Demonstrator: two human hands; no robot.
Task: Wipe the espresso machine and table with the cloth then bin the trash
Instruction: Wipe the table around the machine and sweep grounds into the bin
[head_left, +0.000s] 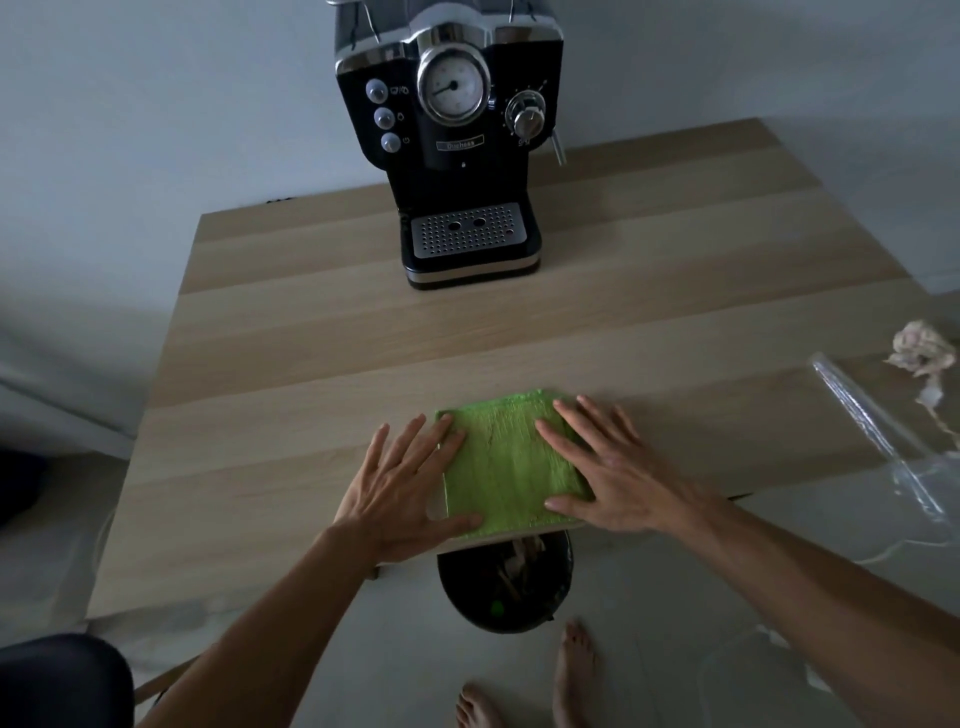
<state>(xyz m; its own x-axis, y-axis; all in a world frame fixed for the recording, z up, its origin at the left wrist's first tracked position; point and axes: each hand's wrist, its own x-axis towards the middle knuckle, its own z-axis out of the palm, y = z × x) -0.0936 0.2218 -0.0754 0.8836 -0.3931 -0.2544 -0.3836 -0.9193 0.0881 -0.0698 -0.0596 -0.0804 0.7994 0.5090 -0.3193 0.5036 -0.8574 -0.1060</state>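
A green cloth, folded into a square, lies flat at the near edge of the wooden table. My left hand rests flat on its left edge with straight, spread fingers. My right hand presses flat on its right side, fingers spread. A black espresso machine with a round gauge and a metal drip tray stands at the back middle of the table. Crumpled paper trash and a clear plastic wrapper lie at the table's right edge. A black bin with trash inside stands on the floor under the near edge.
A white wall rises behind the machine. Bare feet stand on the pale floor just below the bin. A dark rounded object fills the bottom left corner.
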